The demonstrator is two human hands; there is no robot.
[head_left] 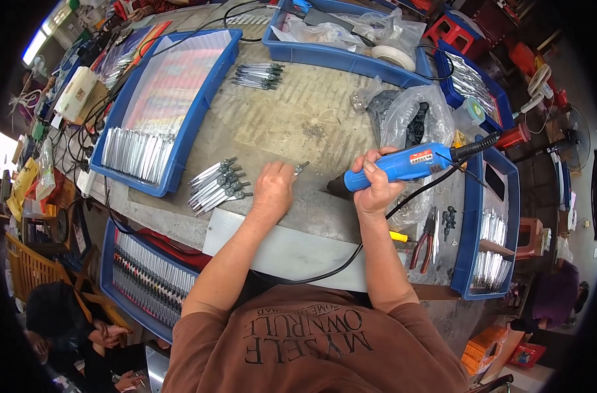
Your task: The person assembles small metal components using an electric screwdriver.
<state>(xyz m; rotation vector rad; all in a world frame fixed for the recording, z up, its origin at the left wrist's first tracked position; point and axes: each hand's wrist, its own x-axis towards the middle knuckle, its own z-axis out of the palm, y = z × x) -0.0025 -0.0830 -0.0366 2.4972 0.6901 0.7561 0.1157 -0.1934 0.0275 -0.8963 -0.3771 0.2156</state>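
Note:
My right hand (373, 187) is wrapped round a blue electric screwdriver (403, 164), its black nose tilted down toward the table on the left. A black cable runs from the tool's back end. Opposite the nose, my left hand (273, 190) is closed on a slim silver rod with a dark end (301, 168); most of the rod is hidden under the fingers. Just left of that hand lies a loose pile of similar silver rods with dark ends (220, 187). Farther back is a smaller bundle of such rods (258, 75). Small metal parts (313, 130) are scattered mid-table.
Blue trays of silver rods stand at the left (164, 187), lower left (108, 262) and right (465, 262). A blue bin (351, 62) holds plastic bags at the back. Clear bags (436, 105) and red-handled pliers (423, 245) lie at right. A person (56, 314) sits lower left.

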